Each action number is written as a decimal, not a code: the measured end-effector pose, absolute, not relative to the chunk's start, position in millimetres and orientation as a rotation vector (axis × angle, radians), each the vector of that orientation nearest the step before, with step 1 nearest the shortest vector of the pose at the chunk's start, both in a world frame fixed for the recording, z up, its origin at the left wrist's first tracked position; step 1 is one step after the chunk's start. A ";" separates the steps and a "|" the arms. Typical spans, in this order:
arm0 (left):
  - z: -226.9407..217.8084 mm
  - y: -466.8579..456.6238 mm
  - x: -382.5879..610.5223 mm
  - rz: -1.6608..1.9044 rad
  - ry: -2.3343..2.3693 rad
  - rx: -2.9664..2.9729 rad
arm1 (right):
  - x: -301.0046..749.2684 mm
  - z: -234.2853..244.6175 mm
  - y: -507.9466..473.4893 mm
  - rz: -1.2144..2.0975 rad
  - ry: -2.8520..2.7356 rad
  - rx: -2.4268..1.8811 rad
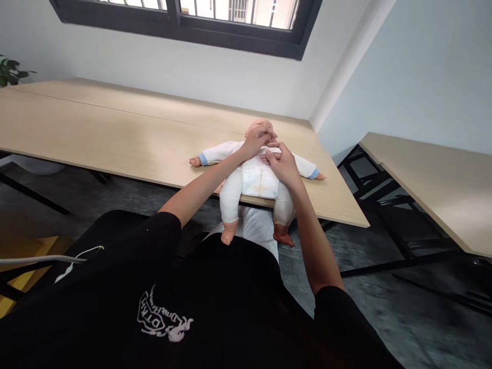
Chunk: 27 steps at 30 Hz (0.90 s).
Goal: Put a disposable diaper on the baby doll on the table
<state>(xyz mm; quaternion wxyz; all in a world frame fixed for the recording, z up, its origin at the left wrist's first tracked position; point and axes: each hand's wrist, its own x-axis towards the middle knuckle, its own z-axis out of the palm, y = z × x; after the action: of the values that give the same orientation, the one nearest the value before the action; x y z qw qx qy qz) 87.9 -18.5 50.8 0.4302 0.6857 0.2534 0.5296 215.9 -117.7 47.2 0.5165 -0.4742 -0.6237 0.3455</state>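
Observation:
A baby doll (260,171) lies on its back on the wooden table (126,133), with its legs hanging over the front edge. It has a white body, sleeves with light blue cuffs, and what looks like a diaper (260,179) with a yellowish line down the front. Over the doll's chin and neck, my left hand (257,142) rests with loosely bent fingers apart. My right hand (283,163) is at the doll's upper chest, fingers spread and nothing visible in them. The two hands hide the neck and part of the lower face.
Another table (430,179) stands to the right, across a gap showing the dark floor (357,302). A barred window (238,15) is in the wall behind. Leaves of a plant (13,72) show at far left. A pale cable (42,260) runs in at lower left.

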 end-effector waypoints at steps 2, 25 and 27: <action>55.0 -23.4 74.2 1.519 0.632 1.689 | 229.8 56.1 -124.1 0.958 -1.473 -1.017; -10.8 -90.1 -37.2 0.776 1.491 2.434 | 247.7 23.1 -129.8 0.769 -1.792 -0.934; -11.5 -95.2 -36.6 0.829 1.475 2.397 | 250.2 13.1 -126.3 0.763 -1.624 -0.908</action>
<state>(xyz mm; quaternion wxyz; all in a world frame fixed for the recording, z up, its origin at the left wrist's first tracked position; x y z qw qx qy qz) -36.6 -95.2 -11.5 0.1037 0.8125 0.5000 0.2811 250.2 -126.3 13.1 0.5354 -0.3814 -0.6821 0.3204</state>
